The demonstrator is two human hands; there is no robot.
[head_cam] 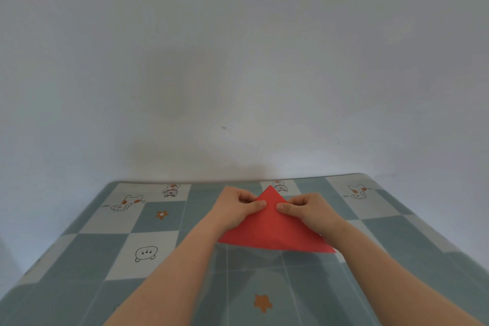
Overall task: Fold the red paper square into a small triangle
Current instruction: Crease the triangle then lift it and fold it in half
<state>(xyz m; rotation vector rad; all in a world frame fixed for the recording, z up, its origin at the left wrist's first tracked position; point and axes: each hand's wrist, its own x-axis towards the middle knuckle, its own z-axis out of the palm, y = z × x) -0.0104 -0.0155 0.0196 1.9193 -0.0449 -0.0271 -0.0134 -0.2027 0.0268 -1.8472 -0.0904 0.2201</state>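
The red paper (272, 230) is a triangle shape, its point aimed away from me toward the wall and its long edge nearest me. It is raised slightly above the table and casts a shadow below. My left hand (238, 206) pinches its left slanted edge near the top, thumb on the upper face. My right hand (304, 206) pinches the right slanted edge the same way. The paper's left and right corners stick out past my wrists.
A table (148, 222) covered with a teal and pale checked cloth printed with cartoon animals and orange stars fills the lower view. Its far edge meets a plain white wall (238, 61). Table edges fall away at left and right.
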